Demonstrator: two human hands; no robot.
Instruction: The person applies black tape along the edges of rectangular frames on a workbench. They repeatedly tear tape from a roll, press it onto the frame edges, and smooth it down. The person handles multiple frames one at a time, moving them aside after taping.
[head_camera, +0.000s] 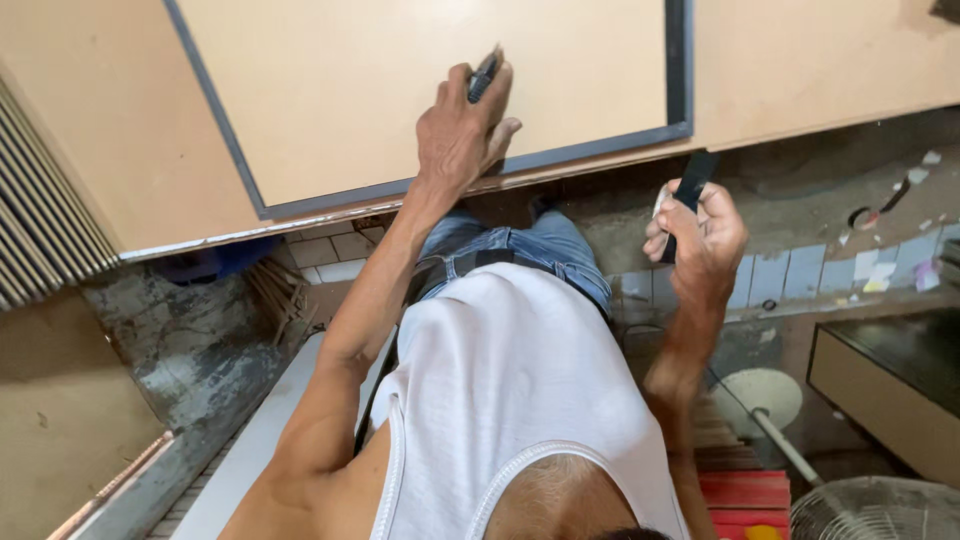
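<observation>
Looking straight down over a white vest (510, 400) and jeans (520, 250), we've got both hands busy at the edge of a big tan board (400, 90). The left hand (462, 135) is out over the board, fingers curled tight around a small dark tool (484, 75), its tip poking up past the knuckles and pointing away from the body. That hand sits just inside the board's near edge, right above the grey band (590, 145) that frames the lighter panel. Whether the tool's tip actually touches the surface, I can't tell from here.

Over to the right hand (705, 240), hanging below the board's edge, well apart from the left. It's closed around a flat black strip (690, 190) that sticks up out of the fist towards the board, with a bit of something white (660, 205) tucked against the fingers; what that white piece is, I can't make out.

Around them: a stack of ribbed slats (40, 210) at far left, pale floor tiles (800, 275) beneath, scraps of paper (880, 275) scattered over them. A dark-topped cabinet (890, 385) stands at right, a fan (875, 510) at the bottom corner, and a red crate (745, 500) just beside it
</observation>
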